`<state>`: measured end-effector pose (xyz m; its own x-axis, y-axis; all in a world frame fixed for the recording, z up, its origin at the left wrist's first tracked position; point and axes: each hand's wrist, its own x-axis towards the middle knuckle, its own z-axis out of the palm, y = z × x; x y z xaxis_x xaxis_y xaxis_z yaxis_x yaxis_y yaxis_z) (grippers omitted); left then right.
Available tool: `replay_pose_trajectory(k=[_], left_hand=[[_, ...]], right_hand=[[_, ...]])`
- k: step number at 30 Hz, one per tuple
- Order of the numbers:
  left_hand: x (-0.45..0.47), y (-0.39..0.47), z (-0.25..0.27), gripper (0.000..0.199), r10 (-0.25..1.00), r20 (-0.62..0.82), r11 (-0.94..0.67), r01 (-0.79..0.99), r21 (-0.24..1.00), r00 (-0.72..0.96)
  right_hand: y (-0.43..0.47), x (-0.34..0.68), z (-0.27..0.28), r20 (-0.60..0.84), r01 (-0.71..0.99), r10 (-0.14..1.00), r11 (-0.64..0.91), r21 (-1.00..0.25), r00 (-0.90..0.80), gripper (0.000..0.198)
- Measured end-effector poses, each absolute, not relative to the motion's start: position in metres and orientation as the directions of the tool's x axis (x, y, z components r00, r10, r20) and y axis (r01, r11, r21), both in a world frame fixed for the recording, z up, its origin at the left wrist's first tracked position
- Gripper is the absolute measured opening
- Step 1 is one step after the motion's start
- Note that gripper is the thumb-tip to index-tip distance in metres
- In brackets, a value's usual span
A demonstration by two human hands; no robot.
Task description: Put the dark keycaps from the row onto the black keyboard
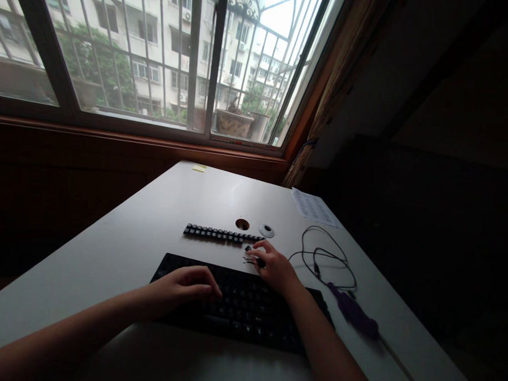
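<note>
From my remote seat I am watching the left hand [196, 281], loosely bent with thumb and fingers apart, hovering over or resting on the dark keyboard [241, 310], and I am seeing nothing gripped in it; the right hand [277, 267] is reaching past the keyboard's far edge, its fingertips meeting at a loose key cap [248, 248], though I cannot tell whether they are pinching it or merely touching; a dark tool with thin prongs [260, 262] is showing just under those fingers, held or lying there, I cannot say which; the cap is sitting between the keyboard and the lined-up caps [214, 233], all on the pale surface [134, 228]; I am judging the cap to be very light, stiff plastic, a little slick and quick to skitter, so I am favouring a soft pinch on two opposite side walls, leaving the top free; the prongs are looking thin and bendable, so I am preferring the tool's thicker body for a hold; the keyboard is seeming far heavier and rigid, best steadied by its outer frame; near the right forearm a thin cable [348, 259] is lying in loops, likely limp and easily snagged.
</note>
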<state>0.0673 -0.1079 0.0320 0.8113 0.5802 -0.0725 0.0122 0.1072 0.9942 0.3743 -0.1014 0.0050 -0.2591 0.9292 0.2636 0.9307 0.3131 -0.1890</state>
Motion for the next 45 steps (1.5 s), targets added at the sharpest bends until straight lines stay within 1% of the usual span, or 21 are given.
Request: replay_pose_trajectory(k=[14, 20, 26, 36, 45], left_hand=[[0.067, -0.107, 0.031, 0.022, 0.576, -0.060, 0.090, 0.010, 0.996, 0.815], [0.067, -0.108, 0.035, 0.021, 0.571, -0.069, 0.112, 0.006, 0.994, 0.818], [0.067, -0.108, 0.033, 0.022, 0.570, -0.066, 0.103, 0.008, 0.995, 0.819], [0.067, -0.107, 0.032, 0.024, 0.568, -0.069, 0.106, 0.010, 0.994, 0.820], [0.068, -0.108, 0.032, 0.024, 0.580, -0.069, 0.080, 0.028, 0.996, 0.812]], right_hand=[[-0.098, 0.380, -0.002, 0.284, 0.924, 0.933, 0.293, -0.245, -0.221, 0.030], [-0.098, 0.379, 0.001, 0.295, 0.930, 0.938, 0.260, -0.261, -0.180, 0.039], [-0.095, 0.379, -0.001, 0.231, 0.944, 0.952, 0.253, -0.212, -0.203, 0.044], [-0.089, 0.377, -0.002, 0.160, 0.968, 0.970, 0.206, -0.142, -0.183, 0.052], [-0.089, 0.374, 0.003, 0.166, 0.968, 0.968, 0.211, -0.134, -0.188, 0.051]])
